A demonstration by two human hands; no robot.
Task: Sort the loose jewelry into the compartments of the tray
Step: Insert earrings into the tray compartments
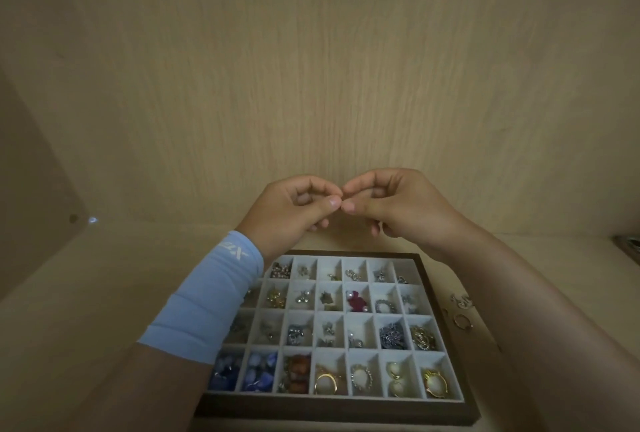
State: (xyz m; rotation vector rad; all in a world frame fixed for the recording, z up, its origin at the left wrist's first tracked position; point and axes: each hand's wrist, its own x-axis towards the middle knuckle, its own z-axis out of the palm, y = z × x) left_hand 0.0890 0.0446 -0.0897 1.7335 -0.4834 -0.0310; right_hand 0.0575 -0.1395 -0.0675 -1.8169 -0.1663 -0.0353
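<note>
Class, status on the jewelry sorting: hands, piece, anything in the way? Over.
Left hand, right hand: both pinch one tiny piece, too small to identify. Tray mostly filled; loose ring beside it. Left sleeve covers its left compartments.

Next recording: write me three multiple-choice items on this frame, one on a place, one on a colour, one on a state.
1. Where does the loose gold ring lie?
A. on the shelf, right of the tray
B. inside a far-row compartment
C. on a fingertip

2. What colour are the stones in the two near-left compartments?
A. red
B. blue
C. green

3. How are the left hand and right hand?
A. flat on the dividers
B. apart, at opposite sides
C. held up over the far edge, fingertips meeting

Answers: 1 A, the ring rests on bare wood beside the right rim. 2 B, both compartments hold blue stones. 3 C, both hands pinch a tiny piece, too small to identify.
</note>
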